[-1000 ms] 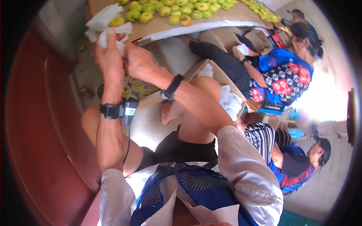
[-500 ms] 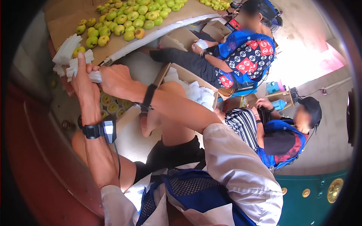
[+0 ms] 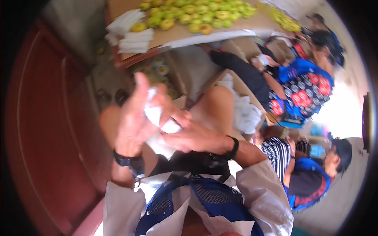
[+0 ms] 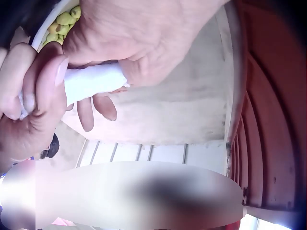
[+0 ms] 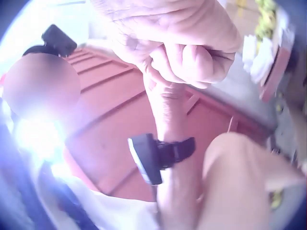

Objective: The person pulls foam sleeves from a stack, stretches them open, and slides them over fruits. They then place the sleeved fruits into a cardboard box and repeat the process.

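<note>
Between my two hands, over my lap, is a white foam fruit net [image 3: 153, 112], blurred in the head view. It shows as a narrow white roll [image 4: 96, 82] in the left wrist view. My left hand [image 3: 136, 118] holds one end, its thumb pointing up. My right hand [image 3: 195, 135] grips the other end, with curled fingers and thumb around it in the left wrist view. In the right wrist view, hands hide the net. Flat stacks of white foam nets [image 3: 136, 40] lie at the table corner, beside a yellowish fruit [image 3: 138, 27].
Many green-yellow fruits [image 3: 189, 15] cover the cardboard-topped table [image 3: 173, 39]. Below its corner stands a box of packed fruit [image 3: 181, 88]. An open carton of white nets [image 3: 246, 114] is right of my knee. Two people sit at right. A red panelled door [image 3: 47, 118] stands at left.
Both hands have drawn back from the net stack at the table corner toward my lap, bringing a white foam net along. The stack they covered now shows. The head view has shifted.
</note>
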`<state>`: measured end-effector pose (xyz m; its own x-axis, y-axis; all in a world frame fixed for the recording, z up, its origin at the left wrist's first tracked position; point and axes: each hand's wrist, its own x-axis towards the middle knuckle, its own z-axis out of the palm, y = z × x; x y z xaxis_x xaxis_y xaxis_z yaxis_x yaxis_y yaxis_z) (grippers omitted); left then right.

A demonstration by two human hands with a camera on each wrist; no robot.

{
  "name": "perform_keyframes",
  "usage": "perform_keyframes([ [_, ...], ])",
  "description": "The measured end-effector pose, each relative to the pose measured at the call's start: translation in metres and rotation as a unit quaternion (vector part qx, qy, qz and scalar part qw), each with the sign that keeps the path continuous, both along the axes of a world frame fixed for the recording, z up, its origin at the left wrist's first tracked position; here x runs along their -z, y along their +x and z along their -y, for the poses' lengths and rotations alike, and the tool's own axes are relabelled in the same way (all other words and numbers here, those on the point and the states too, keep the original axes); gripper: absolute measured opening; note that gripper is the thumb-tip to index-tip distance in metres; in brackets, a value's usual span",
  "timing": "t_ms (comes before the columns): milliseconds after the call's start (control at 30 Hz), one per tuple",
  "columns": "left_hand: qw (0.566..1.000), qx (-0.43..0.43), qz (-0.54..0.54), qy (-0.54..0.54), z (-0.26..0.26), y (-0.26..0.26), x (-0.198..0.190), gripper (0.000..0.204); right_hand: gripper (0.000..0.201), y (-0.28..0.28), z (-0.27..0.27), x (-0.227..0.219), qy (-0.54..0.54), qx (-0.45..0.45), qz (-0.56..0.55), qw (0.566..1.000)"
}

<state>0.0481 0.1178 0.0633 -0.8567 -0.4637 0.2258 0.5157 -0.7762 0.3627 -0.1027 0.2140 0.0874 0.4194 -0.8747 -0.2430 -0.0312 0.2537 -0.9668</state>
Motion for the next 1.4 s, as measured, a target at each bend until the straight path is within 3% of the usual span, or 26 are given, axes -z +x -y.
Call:
perform_keyframes([
  [67, 0.999, 0.011, -0.03, 0.028, -0.015, 0.009, 0.009, 0.066, 0.021, 0.01, -0.013, 0.018, 0.167, -0.058, 0.158, 0.972],
  [133, 0.999, -0.017, 0.012, 0.039, -0.031, 0.015, 0.0, 0.067, 0.033, 0.026, -0.028, 0.037, 0.267, -0.107, 0.386, 0.876],
  [167, 0.999, -0.022, 0.009, 0.041, -0.036, 0.017, 0.001, 0.066, 0.04, 0.031, -0.037, 0.038, 0.259, -0.09, 0.394, 0.877],
  [267, 0.995, -0.007, -0.027, 0.099, -0.057, 0.02, -0.004, 0.064, 0.052, 0.038, -0.05, 0.038, 0.292, -0.165, 0.503, 0.796],
  [333, 0.987, 0.01, -0.023, 0.162, -0.066, 0.022, -0.018, 0.062, 0.05, 0.051, -0.059, 0.041, 0.286, -0.215, 0.648, 0.673],
  [367, 0.984, 0.019, -0.048, 0.169, -0.066, 0.018, -0.014, 0.061, 0.05, 0.056, -0.061, 0.037, 0.284, -0.208, 0.681, 0.642],
  [400, 0.981, 0.03, -0.075, 0.175, -0.063, 0.013, -0.007, 0.06, 0.051, 0.059, -0.061, 0.033, 0.281, -0.196, 0.713, 0.612],
  [433, 0.981, 0.041, -0.068, 0.179, -0.058, 0.012, -0.006, 0.059, 0.051, 0.06, -0.057, 0.031, 0.265, -0.195, 0.722, 0.609],
  [533, 0.967, 0.002, -0.07, 0.246, -0.062, 0.003, -0.016, 0.056, 0.04, 0.065, -0.053, 0.035, 0.27, -0.216, 0.792, 0.503],
  [700, 0.958, 0.009, -0.114, 0.262, -0.06, -0.006, -0.011, 0.055, 0.044, 0.077, -0.04, 0.038, 0.232, -0.32, 0.834, 0.385],
  [833, 0.956, 0.006, -0.13, 0.261, -0.062, -0.005, -0.012, 0.055, 0.04, 0.084, -0.041, 0.037, 0.221, -0.327, 0.856, 0.333],
  [933, 0.953, 0.006, -0.157, 0.258, -0.061, -0.004, -0.011, 0.055, 0.029, 0.101, -0.046, 0.043, 0.167, -0.307, 0.91, 0.222],
  [1067, 0.952, 0.007, -0.161, 0.259, -0.061, -0.001, -0.006, 0.055, 0.035, 0.088, -0.051, 0.053, 0.22, -0.304, 0.891, 0.257],
  [1133, 0.954, -0.024, -0.106, 0.279, -0.059, 0.001, -0.011, 0.056, 0.037, 0.072, -0.049, 0.048, 0.288, -0.268, 0.842, 0.368],
  [1200, 0.967, -0.068, -0.049, 0.241, -0.055, 0.002, -0.011, 0.057, 0.038, 0.032, -0.049, 0.035, 0.394, -0.163, 0.721, 0.546],
  [1233, 0.974, -0.088, -0.023, 0.209, -0.052, 0.001, -0.006, 0.055, 0.039, 0.019, -0.046, 0.039, 0.384, -0.14, 0.647, 0.643],
  [1267, 0.971, -0.121, 0.032, 0.206, -0.049, -0.002, -0.007, 0.054, 0.038, 0.005, -0.033, 0.04, 0.407, -0.151, 0.568, 0.699],
  [1333, 0.952, -0.186, 0.143, 0.194, -0.043, -0.007, -0.009, 0.053, 0.036, -0.014, -0.011, 0.021, 0.354, -0.085, 0.325, 0.873],
  [1367, 0.952, -0.218, 0.139, 0.166, -0.037, -0.01, 0.003, 0.05, 0.03, -0.019, -0.003, 0.013, 0.297, -0.034, 0.152, 0.942],
  [1400, 0.941, -0.252, 0.153, 0.169, -0.029, -0.015, 0.001, 0.049, 0.027, -0.026, 0.009, 0.019, 0.173, -0.03, 0.004, 0.985],
])
